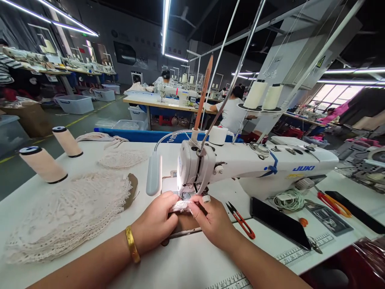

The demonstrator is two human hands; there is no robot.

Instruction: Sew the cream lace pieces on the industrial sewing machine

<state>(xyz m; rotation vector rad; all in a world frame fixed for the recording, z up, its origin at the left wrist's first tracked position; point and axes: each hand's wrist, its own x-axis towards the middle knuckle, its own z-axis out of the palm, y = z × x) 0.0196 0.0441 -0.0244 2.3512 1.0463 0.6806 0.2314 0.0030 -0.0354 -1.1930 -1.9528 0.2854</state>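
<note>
Both hands pinch a small lace piece at the sewing machine's needle end

The white lace piece (181, 206) lies between the two hands, just in front of the needle area of the white sewing machine (228, 170). The left hand (159, 216) is partly curled, thumb and forefinger closed on the lace's left end. The right hand (212, 220) pinches the right end between thumb and forefinger, its other fingers bent, a white band (206, 198) around one of them. The fingertips sit close under the machine head, and it is hard to tell whether the lace reaches beneath the presser foot.

The slim grey lamp (154, 174) stands just beyond the left hand and bounds the room on that side. Farther left, a stack of lace pieces (69, 212) spreads to the table's left side, its scalloped edge facing the lamp; white tabletop (150, 269) shows between the stack and the left forearm. Two cones of thread, a nearer one (43, 164) and a farther one (67, 141), stand along the left edge.

On the right the room is tighter: red-handled snips (241, 220) lie open-bladed just beside the right hand, and a black phone (279, 220) slants beyond them towards the near edge, where a printed ruler strip (231, 282) runs along the tabletop
</note>
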